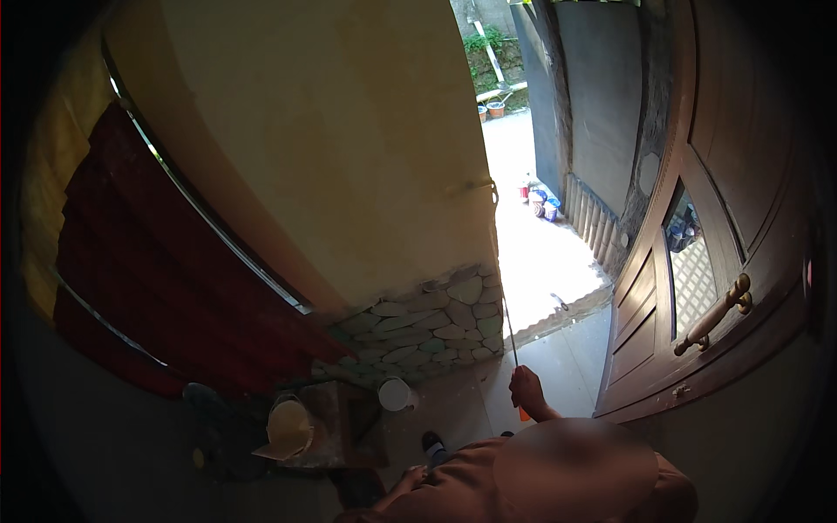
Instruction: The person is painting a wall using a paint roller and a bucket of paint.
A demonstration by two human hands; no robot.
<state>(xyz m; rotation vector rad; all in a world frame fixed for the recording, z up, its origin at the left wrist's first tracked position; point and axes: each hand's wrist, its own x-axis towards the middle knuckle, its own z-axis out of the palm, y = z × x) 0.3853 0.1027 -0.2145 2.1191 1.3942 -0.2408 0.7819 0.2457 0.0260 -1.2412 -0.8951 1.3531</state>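
Note:
My right hand (526, 387) is closed around the orange handle (524, 414) of a long thin-rod tool (510, 320), which looks like a paint roller. Its rod runs up along the wall's edge and bends near the top. A pale sleeve (469, 189) there seems to lie against the cream-painted wall (340, 144). Low by my body is my left hand (412, 478), in shadow; its fingers are too dark to make out. A bucket of cream-coloured paint (290, 421) stands on a wooden stand (337, 408), with a flat piece (278, 451) at its rim.
Stone cladding (418, 327) covers the wall's foot, near a white bucket (394, 395) on the floor. At right, a wooden door (637, 340) with a long handle (713, 317) stands open. Paint cans (539, 204) sit outside in bright light. A dark red curtain (163, 261) hangs left.

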